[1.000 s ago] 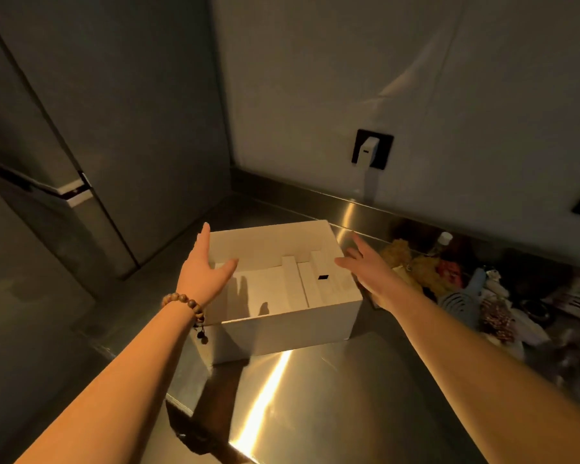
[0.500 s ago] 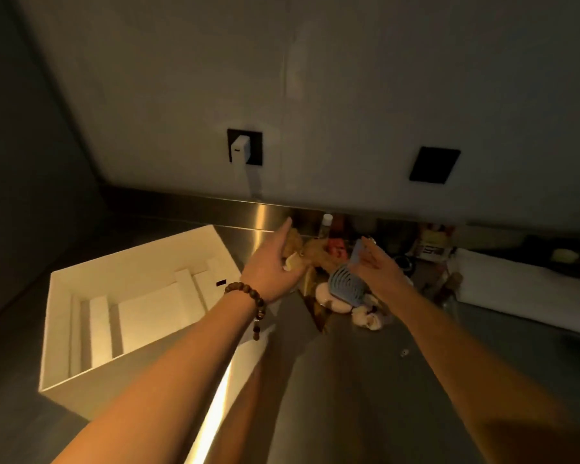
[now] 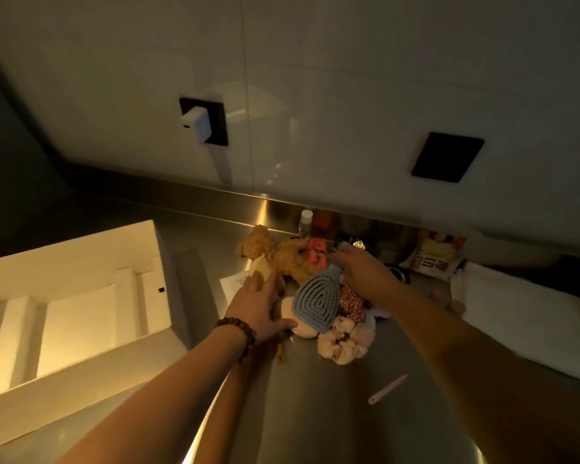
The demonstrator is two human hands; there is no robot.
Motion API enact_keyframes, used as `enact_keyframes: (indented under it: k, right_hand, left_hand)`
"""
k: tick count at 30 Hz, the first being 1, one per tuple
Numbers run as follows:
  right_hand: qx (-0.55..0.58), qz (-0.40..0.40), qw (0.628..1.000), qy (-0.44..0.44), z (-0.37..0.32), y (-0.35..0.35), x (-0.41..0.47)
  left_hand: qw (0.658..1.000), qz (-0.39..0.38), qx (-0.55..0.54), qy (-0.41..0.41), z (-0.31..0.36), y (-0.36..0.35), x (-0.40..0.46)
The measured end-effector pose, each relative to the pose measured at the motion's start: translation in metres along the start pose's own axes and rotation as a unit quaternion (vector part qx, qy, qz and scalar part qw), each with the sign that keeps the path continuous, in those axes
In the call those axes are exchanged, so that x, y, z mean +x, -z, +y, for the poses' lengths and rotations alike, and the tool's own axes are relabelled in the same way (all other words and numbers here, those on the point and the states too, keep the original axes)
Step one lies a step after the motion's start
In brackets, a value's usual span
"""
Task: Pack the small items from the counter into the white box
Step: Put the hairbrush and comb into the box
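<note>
Head view: white box (image 3: 81, 262) partly cropped.

No legible text; print on packet (image 3: 431, 259) too blurred.

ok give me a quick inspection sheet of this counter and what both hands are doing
Surface: steel counter, dim, with glare.
Job's things: white box open at left, only white inserts inside; pile holds blue brush, plush toy, scrunchies.
Clutter: pink stick lying apart, small bottle, snack packet, white cloth.
Grippers: left hand flat on the pile, grip hidden; right hand at the brush handle, grip unclear.
Cables: white charger in a wall socket; white cable hangs below.
Surroundings: pale wall, black plate.
</note>
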State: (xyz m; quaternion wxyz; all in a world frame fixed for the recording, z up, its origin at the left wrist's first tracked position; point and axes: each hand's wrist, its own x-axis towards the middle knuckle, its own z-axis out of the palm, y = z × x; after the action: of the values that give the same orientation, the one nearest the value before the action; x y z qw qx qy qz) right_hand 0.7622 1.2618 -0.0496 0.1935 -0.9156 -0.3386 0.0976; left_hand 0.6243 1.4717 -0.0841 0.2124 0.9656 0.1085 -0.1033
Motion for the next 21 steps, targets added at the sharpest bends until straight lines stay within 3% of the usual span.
enact_keyframes:
  k: [3,5,11,16,21]
  right_hand:
    - [-0.150,-0.101,0.980,0.086,0.008,-0.001,0.029]
    - [-0.225,-0.153,0.958,0.095,0.007,-0.001,0.041]
    - [-0.215,-0.187,0.952,0.113,0.010,0.017,0.055]
    - [-0.196,-0.140,0.966,0.100,0.014,0.033,0.038]
    - [-0.075,-0.050,0.994,0.060,-0.002,0.046,0.017]
  left_hand:
    - [1.000,-0.002,-0.008,0.020,-0.005,-0.012,-0.002]
    - [1.000,0.003,-0.011,0.022,-0.007,-0.015,-0.001]
    - [0.995,0.077,-0.022,0.063,0.008,-0.017,-0.009]
    - [0.974,0.079,-0.120,0.176,0.014,-0.014,-0.015]
    - [0.963,0.108,-0.179,0.169,0.015,0.006,-0.029]
